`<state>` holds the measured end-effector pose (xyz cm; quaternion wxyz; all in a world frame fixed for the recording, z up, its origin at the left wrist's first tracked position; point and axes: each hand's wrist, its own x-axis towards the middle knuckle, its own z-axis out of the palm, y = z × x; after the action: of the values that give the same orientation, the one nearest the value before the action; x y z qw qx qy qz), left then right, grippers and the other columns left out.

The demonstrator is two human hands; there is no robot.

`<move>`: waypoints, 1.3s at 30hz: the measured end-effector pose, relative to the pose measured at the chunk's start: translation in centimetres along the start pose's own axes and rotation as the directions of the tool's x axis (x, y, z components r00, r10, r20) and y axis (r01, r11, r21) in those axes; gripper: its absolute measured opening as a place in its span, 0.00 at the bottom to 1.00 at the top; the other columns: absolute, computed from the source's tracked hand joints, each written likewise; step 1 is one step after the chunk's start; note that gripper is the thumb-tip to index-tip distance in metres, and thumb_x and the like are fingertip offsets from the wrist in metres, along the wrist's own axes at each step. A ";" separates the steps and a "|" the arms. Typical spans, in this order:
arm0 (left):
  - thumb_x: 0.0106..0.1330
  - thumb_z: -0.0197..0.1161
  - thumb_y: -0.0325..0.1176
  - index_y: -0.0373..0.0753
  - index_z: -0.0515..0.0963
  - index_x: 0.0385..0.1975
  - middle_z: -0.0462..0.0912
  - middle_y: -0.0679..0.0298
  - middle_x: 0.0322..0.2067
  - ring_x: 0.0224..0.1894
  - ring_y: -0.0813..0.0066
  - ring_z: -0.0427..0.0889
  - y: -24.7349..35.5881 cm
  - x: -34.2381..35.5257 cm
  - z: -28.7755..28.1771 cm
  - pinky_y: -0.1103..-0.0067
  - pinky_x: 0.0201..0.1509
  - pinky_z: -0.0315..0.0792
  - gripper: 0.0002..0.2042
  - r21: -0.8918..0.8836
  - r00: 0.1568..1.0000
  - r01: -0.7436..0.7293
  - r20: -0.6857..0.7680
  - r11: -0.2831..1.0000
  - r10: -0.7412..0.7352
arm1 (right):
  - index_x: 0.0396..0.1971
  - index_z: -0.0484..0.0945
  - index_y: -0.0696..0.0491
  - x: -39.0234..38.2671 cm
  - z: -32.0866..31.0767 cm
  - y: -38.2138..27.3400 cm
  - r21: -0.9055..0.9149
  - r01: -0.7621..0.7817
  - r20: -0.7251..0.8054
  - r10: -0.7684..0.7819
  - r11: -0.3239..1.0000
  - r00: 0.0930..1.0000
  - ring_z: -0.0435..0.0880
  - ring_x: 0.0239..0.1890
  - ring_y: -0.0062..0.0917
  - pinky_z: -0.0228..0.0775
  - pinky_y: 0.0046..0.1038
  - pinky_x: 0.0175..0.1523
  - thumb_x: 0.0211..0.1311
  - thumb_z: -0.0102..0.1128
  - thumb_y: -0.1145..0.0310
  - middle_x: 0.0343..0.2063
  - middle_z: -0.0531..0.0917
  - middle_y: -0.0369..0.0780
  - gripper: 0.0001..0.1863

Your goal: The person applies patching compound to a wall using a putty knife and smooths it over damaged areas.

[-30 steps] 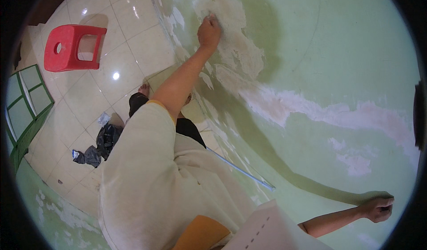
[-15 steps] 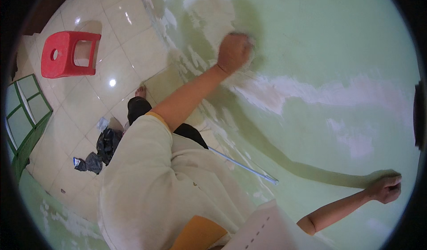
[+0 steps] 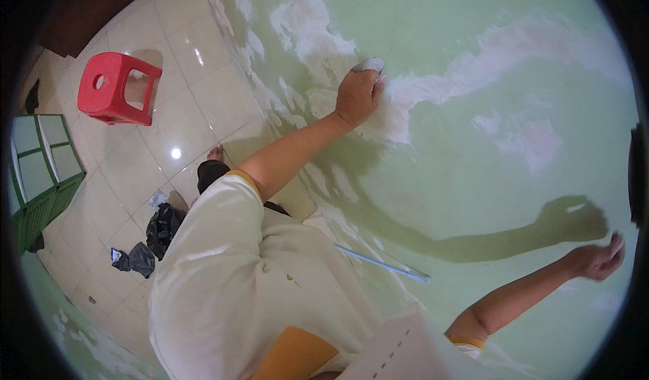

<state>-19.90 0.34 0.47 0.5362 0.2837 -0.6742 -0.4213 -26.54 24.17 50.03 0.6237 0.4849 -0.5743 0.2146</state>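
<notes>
You are inside a room, and it looks like a room of a home, though I cannot be fully sure. The cream tiled floor (image 3: 152, 154) is glossy and it reflects the light. The green wall (image 3: 439, 191) beside you carries rough pale patches (image 3: 311, 25), so its surface looks unfinished. On this floor stands a red plastic stool (image 3: 115, 95) of a simple household kind, and near your bare foot (image 3: 215, 154) lie black plastic bags (image 3: 163, 230). At the left edge there is a green-framed piece (image 3: 67, 162) with pale panels; what it is, I cannot tell.
</notes>
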 end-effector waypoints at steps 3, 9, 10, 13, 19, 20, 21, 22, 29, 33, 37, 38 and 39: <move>0.65 0.54 0.35 0.36 0.73 0.29 0.77 0.51 0.23 0.29 0.47 0.75 -2.5 0.1 0.9 0.60 0.35 0.69 0.09 0.068 0.988 -0.063 -0.134 0.996 0.071 | 0.26 0.77 0.62 -4.5 -5.4 -0.1 -0.085 0.150 -0.046 -0.154 0.985 0.987 0.78 0.30 0.28 0.73 0.28 0.39 0.65 0.54 0.68 0.25 0.78 0.41 0.12; 0.66 0.51 0.38 0.37 0.74 0.30 0.78 0.50 0.23 0.26 0.46 0.76 -9.2 6.2 0.0 0.58 0.34 0.70 0.11 0.137 0.853 0.466 -0.332 0.874 -0.403 | 0.25 0.74 0.59 -11.6 -10.0 2.0 -0.380 -0.036 0.026 0.049 0.924 0.998 0.74 0.29 0.27 0.69 0.29 0.35 0.68 0.51 0.63 0.24 0.74 0.40 0.15; 0.65 0.52 0.38 0.37 0.74 0.30 0.78 0.50 0.23 0.26 0.46 0.76 -8.9 5.9 0.1 0.58 0.34 0.70 0.11 0.126 0.890 0.398 -0.292 0.909 -0.349 | 0.25 0.73 0.58 -12.0 -10.1 2.4 -0.408 -0.085 0.037 0.109 0.909 0.993 0.74 0.29 0.27 0.68 0.30 0.35 0.68 0.51 0.63 0.24 0.74 0.39 0.15; 0.63 0.54 0.37 0.36 0.74 0.31 0.77 0.49 0.24 0.28 0.46 0.76 -5.5 3.0 0.7 0.58 0.35 0.70 0.10 0.103 0.973 0.189 -0.155 0.977 -0.172 | 0.24 0.73 0.58 -12.7 -9.6 3.2 -0.472 -0.009 0.036 0.030 0.882 0.999 0.72 0.29 0.30 0.67 0.32 0.36 0.66 0.54 0.64 0.24 0.75 0.40 0.14; 0.62 0.54 0.36 0.35 0.73 0.29 0.78 0.48 0.27 0.32 0.46 0.76 -2.6 -0.9 1.4 0.59 0.38 0.70 0.09 -0.020 0.981 -0.137 -0.138 0.990 0.133 | 0.22 0.73 0.58 -13.3 -9.9 4.0 -0.525 0.095 0.068 -0.069 0.846 0.995 0.71 0.27 0.33 0.65 0.34 0.35 0.65 0.55 0.64 0.22 0.74 0.40 0.15; 0.62 0.54 0.35 0.35 0.73 0.29 0.78 0.48 0.28 0.33 0.47 0.76 -4.1 -0.3 1.3 0.59 0.39 0.70 0.09 -0.010 0.993 0.039 -0.113 0.999 -0.040 | 0.22 0.73 0.58 -13.1 -9.7 4.0 -0.516 0.106 0.076 -0.078 0.850 0.994 0.71 0.27 0.33 0.65 0.34 0.35 0.65 0.55 0.64 0.22 0.74 0.40 0.15; 0.63 0.54 0.35 0.35 0.73 0.30 0.78 0.48 0.29 0.35 0.47 0.76 -6.0 0.6 1.1 0.59 0.40 0.70 0.09 0.007 0.974 0.212 -0.085 0.977 -0.211 | 0.21 0.72 0.58 -13.1 -9.4 4.0 -0.524 0.117 0.076 -0.090 0.844 0.993 0.71 0.27 0.33 0.65 0.34 0.35 0.65 0.55 0.64 0.21 0.73 0.40 0.15; 0.63 0.54 0.35 0.35 0.73 0.30 0.78 0.49 0.30 0.36 0.48 0.76 -7.4 1.5 0.8 0.60 0.41 0.70 0.08 0.030 0.925 0.376 -0.060 0.926 -0.374 | 0.21 0.72 0.58 -13.1 -9.2 3.9 -0.532 0.125 0.075 -0.100 0.838 0.992 0.71 0.27 0.33 0.65 0.34 0.35 0.65 0.55 0.64 0.21 0.73 0.40 0.15; 0.63 0.53 0.33 0.35 0.73 0.32 0.76 0.50 0.28 0.34 0.48 0.74 -4.0 0.2 1.0 0.59 0.40 0.68 0.08 0.005 0.983 0.170 -0.069 0.986 -0.169 | 0.21 0.72 0.57 -13.4 -9.1 3.9 -0.575 0.106 0.079 -0.073 0.811 0.994 0.71 0.26 0.32 0.65 0.33 0.34 0.65 0.56 0.62 0.20 0.73 0.39 0.16; 0.64 0.53 0.34 0.34 0.73 0.33 0.76 0.50 0.28 0.34 0.47 0.74 -1.3 -1.9 0.6 0.58 0.41 0.67 0.09 -0.098 0.998 -0.024 0.060 0.995 0.030 | 0.19 0.74 0.56 -13.8 -10.8 5.9 -0.569 0.131 0.072 -0.109 0.812 0.991 0.73 0.27 0.32 0.66 0.34 0.34 0.62 0.59 0.60 0.21 0.75 0.39 0.17; 0.65 0.52 0.35 0.33 0.73 0.32 0.76 0.50 0.27 0.34 0.47 0.74 -8.7 -0.2 1.5 0.58 0.42 0.67 0.10 0.035 0.914 0.379 -0.169 0.925 -0.369 | 0.20 0.72 0.57 -13.8 -9.1 5.3 -0.535 0.068 0.030 -0.061 0.842 0.998 0.72 0.26 0.31 0.66 0.33 0.33 0.63 0.58 0.62 0.21 0.73 0.39 0.16; 0.65 0.52 0.36 0.33 0.73 0.32 0.76 0.49 0.27 0.34 0.46 0.74 -9.6 0.4 1.1 0.58 0.42 0.67 0.11 0.021 0.868 0.484 -0.137 0.875 -0.477 | 0.21 0.72 0.57 -13.8 -8.9 5.0 -0.537 0.056 0.032 -0.045 0.842 0.998 0.71 0.26 0.31 0.66 0.33 0.32 0.64 0.57 0.63 0.21 0.73 0.39 0.15; 0.66 0.51 0.36 0.33 0.73 0.31 0.76 0.49 0.27 0.34 0.46 0.75 -9.6 1.0 0.7 0.58 0.42 0.66 0.11 0.008 0.809 0.583 -0.102 0.813 -0.579 | 0.21 0.72 0.57 -13.6 -9.1 5.0 -0.560 0.102 0.069 -0.076 0.822 0.995 0.71 0.26 0.30 0.66 0.32 0.32 0.64 0.57 0.63 0.21 0.72 0.39 0.15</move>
<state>-21.51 -4.96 -7.47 0.4075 0.5061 -0.5373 -0.5378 -29.38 37.98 40.45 0.7356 0.3106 -0.6020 -0.0039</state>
